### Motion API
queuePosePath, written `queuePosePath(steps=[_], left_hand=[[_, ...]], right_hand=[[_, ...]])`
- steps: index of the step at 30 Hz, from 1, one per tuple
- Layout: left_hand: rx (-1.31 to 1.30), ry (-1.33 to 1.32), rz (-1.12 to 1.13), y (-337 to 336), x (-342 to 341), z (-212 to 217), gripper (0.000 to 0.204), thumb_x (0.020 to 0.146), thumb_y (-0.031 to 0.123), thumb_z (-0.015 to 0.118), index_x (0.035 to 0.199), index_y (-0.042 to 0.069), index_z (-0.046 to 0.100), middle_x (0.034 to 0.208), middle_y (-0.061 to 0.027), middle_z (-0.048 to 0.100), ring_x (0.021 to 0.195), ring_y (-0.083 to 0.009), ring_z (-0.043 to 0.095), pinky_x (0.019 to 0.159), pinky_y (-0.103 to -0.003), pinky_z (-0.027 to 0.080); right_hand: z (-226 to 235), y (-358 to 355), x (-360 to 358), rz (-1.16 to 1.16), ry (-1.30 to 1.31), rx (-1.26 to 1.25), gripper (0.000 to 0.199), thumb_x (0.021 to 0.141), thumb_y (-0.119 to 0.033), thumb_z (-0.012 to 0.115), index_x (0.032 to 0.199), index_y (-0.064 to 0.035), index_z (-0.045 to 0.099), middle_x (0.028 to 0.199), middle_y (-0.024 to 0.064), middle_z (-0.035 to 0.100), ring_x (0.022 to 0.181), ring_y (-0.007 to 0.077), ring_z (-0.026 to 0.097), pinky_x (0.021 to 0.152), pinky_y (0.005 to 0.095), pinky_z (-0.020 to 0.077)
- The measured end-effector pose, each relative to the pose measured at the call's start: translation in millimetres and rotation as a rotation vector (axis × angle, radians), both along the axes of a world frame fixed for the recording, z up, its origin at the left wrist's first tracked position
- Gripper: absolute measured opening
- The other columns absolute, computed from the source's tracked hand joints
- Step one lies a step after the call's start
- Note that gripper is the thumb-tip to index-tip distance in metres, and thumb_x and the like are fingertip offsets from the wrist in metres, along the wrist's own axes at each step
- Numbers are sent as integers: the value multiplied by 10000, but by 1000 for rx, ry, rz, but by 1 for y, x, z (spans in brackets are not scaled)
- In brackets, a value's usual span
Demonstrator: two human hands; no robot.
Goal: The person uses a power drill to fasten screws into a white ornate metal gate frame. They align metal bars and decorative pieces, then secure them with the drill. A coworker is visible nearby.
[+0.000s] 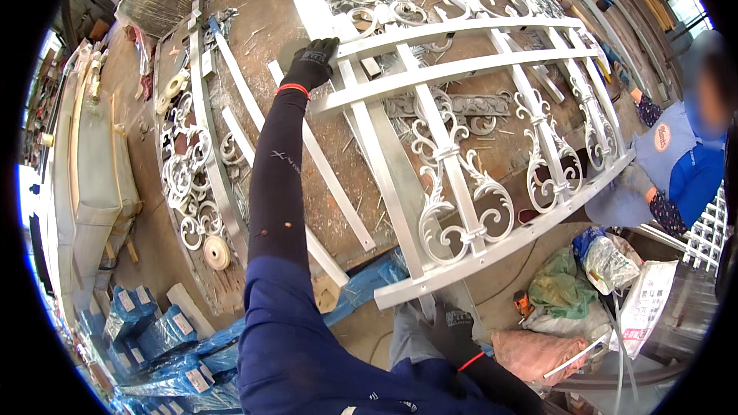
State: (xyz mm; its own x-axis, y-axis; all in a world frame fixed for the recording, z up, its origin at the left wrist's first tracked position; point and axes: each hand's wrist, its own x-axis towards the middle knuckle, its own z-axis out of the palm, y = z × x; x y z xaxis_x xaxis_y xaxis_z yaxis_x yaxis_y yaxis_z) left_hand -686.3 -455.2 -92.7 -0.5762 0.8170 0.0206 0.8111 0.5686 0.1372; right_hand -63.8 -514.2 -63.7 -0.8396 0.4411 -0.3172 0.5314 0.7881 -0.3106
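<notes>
A white metal railing panel (448, 150) with scrollwork between its bars stands tilted over a worktable. My left hand (311, 63), in a dark glove, is closed on the panel's far left corner, at the end of its top rail. Close below the bottom rail, my gloved right hand (452, 328) grips a short metal end that sticks out near the panel's near left corner; its fingertips are partly hidden. A co-worker's gloved hand (636, 181) is at the panel's near right corner. The co-worker's other hand (621, 73) is near the far right end.
The brown worktable (338, 177) carries loose white bars (327, 157), cast scrolls (184, 165) and tape rolls (217, 252). Blue-wrapped bundles (165, 330) lie at the lower left. Filled sacks (565, 284) and an orange tool (523, 304) are on the floor at right.
</notes>
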Motion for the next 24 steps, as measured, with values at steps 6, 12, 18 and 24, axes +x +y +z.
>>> queuePosePath(steps=[6, 12, 18, 24], left_hand=[[-92, -156, -186, 19, -34, 8, 902, 660, 132, 762, 1441, 200, 317, 1369, -141, 476, 1253, -323, 458, 1049, -383, 378], [-59, -225, -165, 31, -43, 17, 870, 662, 142, 758, 1427, 210, 350, 1316, -142, 521, 1209, -326, 496, 1033, -383, 392], [-76, -223, -183, 26, -48, 20, 877, 636, 151, 729, 1425, 245, 357, 1349, -129, 497, 1227, -315, 483, 1032, -370, 393], [-15, -169, -116, 19, -26, 23, 850, 670, 192, 761, 1421, 244, 365, 1256, -164, 563, 1155, -342, 536, 993, -398, 423]], right_hand=[[10, 11, -21, 49, -208, -119, 556, 772, -506, 620, 999, 2, 617, 870, 202, 643, 766, 356, 632, 670, 508, 485], [17, 9, -64, -106, -137, -90, 499, 754, -490, 643, 897, -12, 639, 848, 190, 638, 780, 340, 624, 653, 490, 475], [1, 4, -50, -115, -58, -111, 429, 723, -439, 683, 861, -36, 632, 780, 162, 611, 751, 321, 609, 627, 474, 462], [-8, 7, -43, -90, 13, -73, 463, 683, -410, 715, 937, -37, 608, 757, 154, 587, 709, 331, 585, 617, 484, 443]])
